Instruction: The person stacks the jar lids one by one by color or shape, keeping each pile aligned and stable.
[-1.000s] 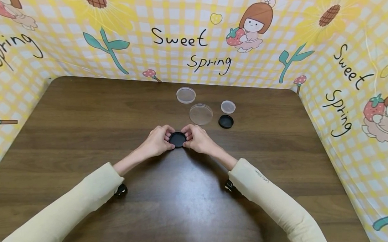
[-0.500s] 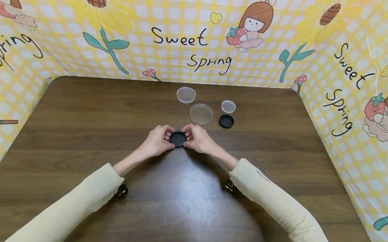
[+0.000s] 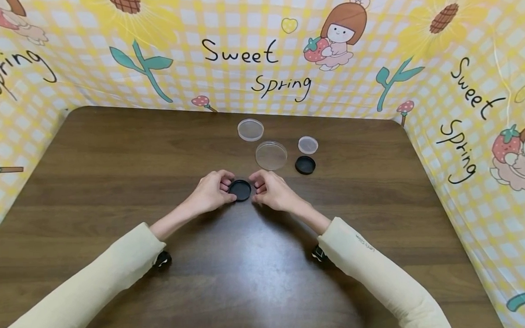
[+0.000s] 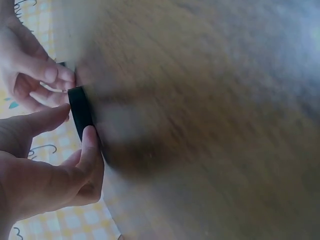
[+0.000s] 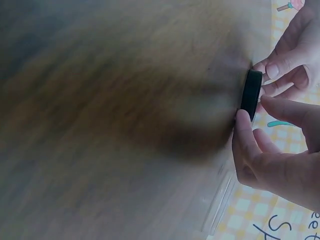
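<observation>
Left hand (image 3: 211, 191): I have it pinching the rim of a shallow black lid (image 3: 240, 190), hollow side up on the wood-grain table (image 3: 158, 148). Right hand (image 3: 273, 191): free in my head feed, just beside that lid, fingers loosely curved. Beyond: a large clear lid (image 3: 271, 155), a farther clear lid (image 3: 250, 129), a small translucent lid (image 3: 307, 145) and a second black lid (image 3: 305, 165).

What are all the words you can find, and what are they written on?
"Sweet Spring": on the back cloth.
"Spring": on the left cloth.
"Sweet Spring": on the right cloth.
Right sleeve: small writing, too blurred to read for sure.
Black dish in the left hand: no writing I can see.
Wrist views: only cut-off bits of lettering.
</observation>
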The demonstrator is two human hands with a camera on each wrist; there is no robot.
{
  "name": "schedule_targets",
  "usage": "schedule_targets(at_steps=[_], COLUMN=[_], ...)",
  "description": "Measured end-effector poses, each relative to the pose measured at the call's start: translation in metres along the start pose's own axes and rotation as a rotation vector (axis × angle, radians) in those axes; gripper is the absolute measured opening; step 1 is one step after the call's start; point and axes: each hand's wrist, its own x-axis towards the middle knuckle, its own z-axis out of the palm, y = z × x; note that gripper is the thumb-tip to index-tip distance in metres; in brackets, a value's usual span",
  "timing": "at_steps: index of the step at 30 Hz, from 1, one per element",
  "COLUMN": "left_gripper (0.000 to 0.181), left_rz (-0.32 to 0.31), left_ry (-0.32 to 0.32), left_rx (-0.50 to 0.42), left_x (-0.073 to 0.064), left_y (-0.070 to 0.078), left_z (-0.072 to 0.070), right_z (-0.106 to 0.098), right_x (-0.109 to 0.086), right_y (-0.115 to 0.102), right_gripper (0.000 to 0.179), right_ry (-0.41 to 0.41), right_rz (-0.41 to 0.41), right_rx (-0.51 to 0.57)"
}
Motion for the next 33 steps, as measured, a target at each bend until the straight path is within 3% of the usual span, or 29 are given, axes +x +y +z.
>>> schedule_targets(at_steps=[10, 22, 33], left_gripper=[0.047, 0.045, 0.044], left_rz=[0.015, 0.025, 0.110], left_ry=[0.054, 0.128, 0.167], left_rx=[0.041, 0.063, 0.036], left_x=[0.001, 0.008, 0.016], left_y=[0.002, 0.009, 0.027], left_z=[0.000, 0.003, 0.014], right_z=[-0.011, -0.026, -0.050], right_x=[-0.016, -0.034, -0.044], right_y=[0.010, 0.021, 0.042], right_gripper=[0.045, 0.046, 0.045], right_ry=[-0.014, 0.023, 0.091], right_rz=[0.001, -0.044, 0.005], right_rx=[-0.001, -0.039, -0.022])
